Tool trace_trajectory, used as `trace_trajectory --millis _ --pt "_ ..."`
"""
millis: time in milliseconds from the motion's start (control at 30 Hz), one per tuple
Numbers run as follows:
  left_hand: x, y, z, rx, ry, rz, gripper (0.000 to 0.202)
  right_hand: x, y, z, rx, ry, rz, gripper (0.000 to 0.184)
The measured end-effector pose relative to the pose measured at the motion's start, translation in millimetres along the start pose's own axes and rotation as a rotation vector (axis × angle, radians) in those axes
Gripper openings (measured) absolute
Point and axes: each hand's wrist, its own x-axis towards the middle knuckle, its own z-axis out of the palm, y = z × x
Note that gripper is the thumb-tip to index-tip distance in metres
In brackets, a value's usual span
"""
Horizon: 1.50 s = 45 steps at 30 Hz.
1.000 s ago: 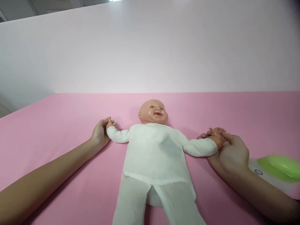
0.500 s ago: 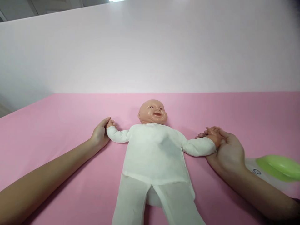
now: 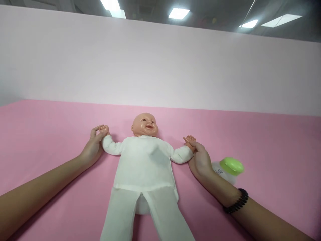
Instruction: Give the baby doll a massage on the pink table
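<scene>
Left hand (image 3: 93, 147), with the bare forearm coming in from the lower left, rests low on the flat pink tabletop surface (image 3: 37, 134). Its thumb and fingers curl round the small plastic fist (image 3: 103, 128) at the sleeve end. It is a light closed grasp, not a clench, probably because the part is tiny and only needs steadying. The plastic baby doll (image 3: 144, 160), in a white cloth top and trousers, lies on its back in the middle of the pink surface. Its head points away from the camera, its legs run off the bottom edge, and both arms are spread out sideways. The spread looks like the result of each hand drawing one arm outward, which pulls the top flat across the chest. Right hand (image 3: 200, 160) is closed round the doll's other wrist. The doll's open plastic fingers (image 3: 189, 139) poke out above the grip, and the heel of the hand presses on the surface, probably for support. A black bead bracelet (image 3: 237, 201) sits on that wrist. Just beside the right hand, to its right, is a white bottle with a round lime-green cap (image 3: 230, 166), untouched by either hand. It seems parked within reach but clear of the doll. A plain pale pink backdrop wall (image 3: 160, 67) stands behind, with ceiling light panels (image 3: 178, 13) above.
</scene>
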Motion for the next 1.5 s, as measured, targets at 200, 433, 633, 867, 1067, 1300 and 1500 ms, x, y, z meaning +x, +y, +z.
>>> trace_trajectory --millis 200,433,633,867,1067,1300,1500 --pt "7.2 -8.1 -13.2 0.378 -0.068 0.115 0.071 -4.2 0.9 3.0 -0.275 -0.319 -0.129 0.036" --pt "22.1 -4.4 -18.3 0.925 -0.146 0.176 0.051 -15.7 -9.0 13.7 -0.808 -0.534 -0.213 0.042" --pt "38.4 -3.0 -1.8 1.058 -0.272 0.107 0.048 -0.8 -9.4 27.0 -1.163 -0.593 -0.236 0.037" --pt "38.4 11.3 2.9 0.966 -0.376 -0.086 0.054 6.7 -16.0 34.7 -1.085 -0.592 -0.023 0.034" --pt "10.2 12.8 -11.5 0.596 -0.262 0.114 0.061 -15.8 -60.5 13.5 -0.801 -0.612 -0.12 0.035" --pt "-30.9 34.9 -37.0 0.932 -0.723 0.868 0.034 -39.7 -89.3 -21.5 -1.116 -1.212 -0.769 0.02" --pt "-44.8 53.5 -42.3 1.148 -1.274 1.188 0.055 -49.1 -75.8 -34.8 -1.31 -1.435 -0.892 0.035"
